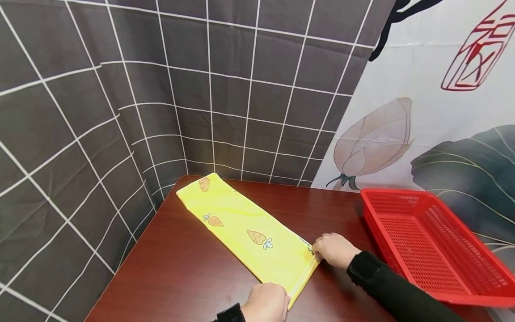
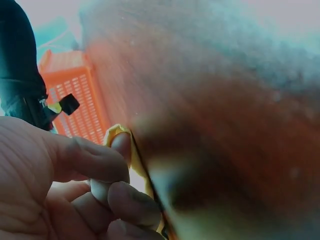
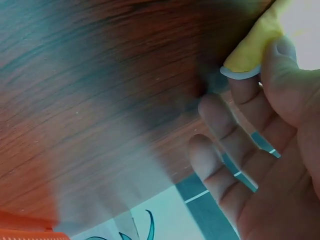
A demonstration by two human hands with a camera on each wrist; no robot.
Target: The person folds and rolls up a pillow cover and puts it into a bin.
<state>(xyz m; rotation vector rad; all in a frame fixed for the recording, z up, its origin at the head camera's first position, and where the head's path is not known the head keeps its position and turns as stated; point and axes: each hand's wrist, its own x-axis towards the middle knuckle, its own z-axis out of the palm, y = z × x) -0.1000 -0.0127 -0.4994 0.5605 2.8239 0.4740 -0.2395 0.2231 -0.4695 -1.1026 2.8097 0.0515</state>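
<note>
A long yellow cloth (image 1: 237, 219) printed with orange carrots lies folded into a flat strip, slanting across the brown table. At its near corner my left hand (image 1: 266, 303) grips the end edge. My right hand (image 1: 335, 250) pinches the other corner of that same end, beside a small printed mark. The left wrist view shows the thumb and curled fingers of the left hand (image 2: 75, 170) around the yellow edge. In the right wrist view, thumb and index finger of the right hand (image 3: 270, 150) pinch the cloth (image 3: 255, 45), while the other fingers extend apart.
A red plastic basket (image 1: 418, 250) with perforated sides stands right of the cloth, close to my right forearm. Dark wood-grain table (image 1: 177, 268) surrounds the strip. Grey gridded fabric (image 1: 233, 89) hangs behind and to the left, with a flower-printed white sheet (image 1: 374, 170) at the right.
</note>
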